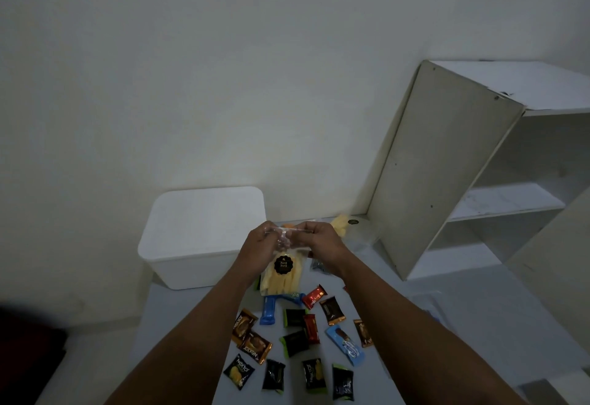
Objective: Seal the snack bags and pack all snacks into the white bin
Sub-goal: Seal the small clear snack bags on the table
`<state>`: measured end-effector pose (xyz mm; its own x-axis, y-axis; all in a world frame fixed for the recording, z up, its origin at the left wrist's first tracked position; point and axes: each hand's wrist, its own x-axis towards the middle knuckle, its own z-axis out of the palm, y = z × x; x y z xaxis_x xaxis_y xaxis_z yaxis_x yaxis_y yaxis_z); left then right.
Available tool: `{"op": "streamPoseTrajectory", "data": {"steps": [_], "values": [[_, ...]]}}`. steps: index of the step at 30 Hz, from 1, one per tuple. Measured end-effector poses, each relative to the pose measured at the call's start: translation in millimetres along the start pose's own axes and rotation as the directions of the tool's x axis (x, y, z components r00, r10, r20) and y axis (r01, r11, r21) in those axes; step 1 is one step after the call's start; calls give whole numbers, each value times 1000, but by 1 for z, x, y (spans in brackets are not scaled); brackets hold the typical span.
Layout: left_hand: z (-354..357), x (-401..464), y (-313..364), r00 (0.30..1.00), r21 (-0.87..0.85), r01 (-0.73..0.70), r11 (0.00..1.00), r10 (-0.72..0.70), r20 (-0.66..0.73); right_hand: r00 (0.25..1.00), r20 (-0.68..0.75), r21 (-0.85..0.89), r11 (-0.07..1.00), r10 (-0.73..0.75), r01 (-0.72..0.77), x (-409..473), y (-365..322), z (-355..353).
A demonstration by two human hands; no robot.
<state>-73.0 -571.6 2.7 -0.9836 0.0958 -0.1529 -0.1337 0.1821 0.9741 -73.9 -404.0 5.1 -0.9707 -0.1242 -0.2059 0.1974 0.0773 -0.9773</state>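
Clear snack bag point(281, 272) (yellow sticks inside) pinched at top by both hands' fingers point(271, 234); white bin point(191, 245) beside.

Bin point(191, 238) white. Held bag point(281, 272) clear, pale yellow contents, round black label. Loose wrappers point(297, 340): brown, black, red, blue. Shelf point(463, 162) white.
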Motion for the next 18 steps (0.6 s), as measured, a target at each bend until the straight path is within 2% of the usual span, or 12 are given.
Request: {"op": "streamPoseTrajectory", "data": {"steps": [6, 10, 18], "values": [[-2, 1, -4, 999, 41, -43, 998, 42, 21, 1000, 4, -11, 1000, -13, 13, 0, 2, -1], [-2, 3, -5, 997, 55, -69, 996, 67, 28, 999, -43, 5, 1000, 9, -9, 4, 8, -3], [-8, 6, -11, 991, 180, -126, 976, 114, 75, 1000, -22, 9, 1000, 3, -3, 4, 17, -7]]}}
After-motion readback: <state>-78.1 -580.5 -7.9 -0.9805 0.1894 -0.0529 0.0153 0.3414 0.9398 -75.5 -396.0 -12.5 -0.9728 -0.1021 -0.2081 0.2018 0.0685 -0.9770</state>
